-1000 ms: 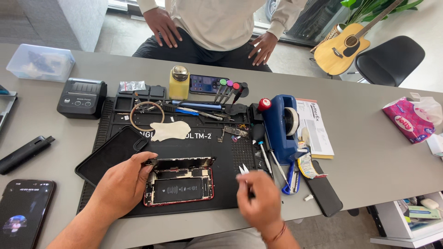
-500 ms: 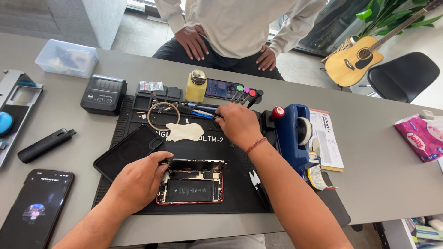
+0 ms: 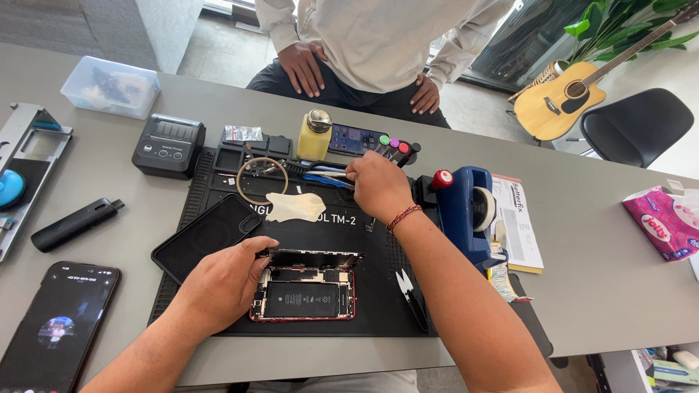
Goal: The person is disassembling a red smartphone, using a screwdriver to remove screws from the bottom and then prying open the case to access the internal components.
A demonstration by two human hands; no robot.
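The left hand is lying flat, fingers together, on the opened phone. At its one o'clock, the right hand is pinching at the blue tools (grip hidden).

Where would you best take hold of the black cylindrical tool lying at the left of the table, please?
Probably around the middle of the black cylindrical tool, coming from above with fingers across its long sides. It lies flat and slanted on the table, bare surface all round, and its narrower cap end offers less to grip.
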